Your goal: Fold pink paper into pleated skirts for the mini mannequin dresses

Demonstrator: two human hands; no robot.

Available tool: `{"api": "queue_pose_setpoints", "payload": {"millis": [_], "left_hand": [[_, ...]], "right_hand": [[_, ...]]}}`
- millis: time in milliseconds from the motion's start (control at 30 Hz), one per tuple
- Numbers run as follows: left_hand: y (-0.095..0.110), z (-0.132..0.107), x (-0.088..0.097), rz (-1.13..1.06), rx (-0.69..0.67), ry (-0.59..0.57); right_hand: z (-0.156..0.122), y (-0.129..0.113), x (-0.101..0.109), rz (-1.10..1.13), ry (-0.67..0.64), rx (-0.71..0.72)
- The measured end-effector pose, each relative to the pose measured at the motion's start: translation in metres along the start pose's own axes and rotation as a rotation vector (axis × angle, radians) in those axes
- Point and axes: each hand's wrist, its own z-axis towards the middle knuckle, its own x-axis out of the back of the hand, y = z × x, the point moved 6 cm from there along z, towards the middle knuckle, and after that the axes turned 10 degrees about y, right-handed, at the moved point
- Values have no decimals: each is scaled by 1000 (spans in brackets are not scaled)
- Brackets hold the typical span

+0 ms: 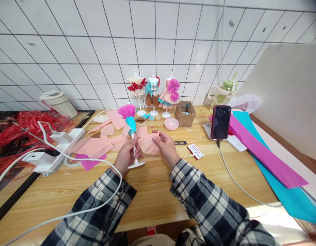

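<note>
My left hand point(126, 152) is closed round the white stem of a small mannequin stand point(136, 164), which tilts a little over the table. A turquoise paper bodice point(131, 125) wraps its top, and a magenta pleated paper frill point(127, 111) fans out above that. In my right hand point(166, 147), a gathered fan of peach crepe paper point(149, 145) is pinched between thumb and fingers, just right of the stem. Peach paper pieces point(96, 146) lie loosely to the left, with a magenta square point(90, 162) partly under them.
Three dressed mini mannequins point(153, 89) stand by the tiled wall, near a cardboard box point(185, 114) and a pink bowl point(171, 124). A phone point(220, 122), its cable, and coloured paper strips point(265, 150) are on the right. A power strip point(60, 150) and white cables lie left.
</note>
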Motion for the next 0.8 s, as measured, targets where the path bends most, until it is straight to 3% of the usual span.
{"api": "queue_pose_setpoints", "payload": {"millis": [267, 600, 700, 800], "left_hand": [[-5, -9, -9, 252, 41, -39], [-1, -2, 0, 275, -56, 6], [3, -2, 2, 306, -88, 40], [11, -3, 3, 347, -113, 42]], "right_hand": [[7, -1, 8, 58, 53, 22], [8, 9, 7, 105, -1, -210], [7, 8, -1, 146, -78, -188], [12, 0, 3, 135, -37, -121]]}}
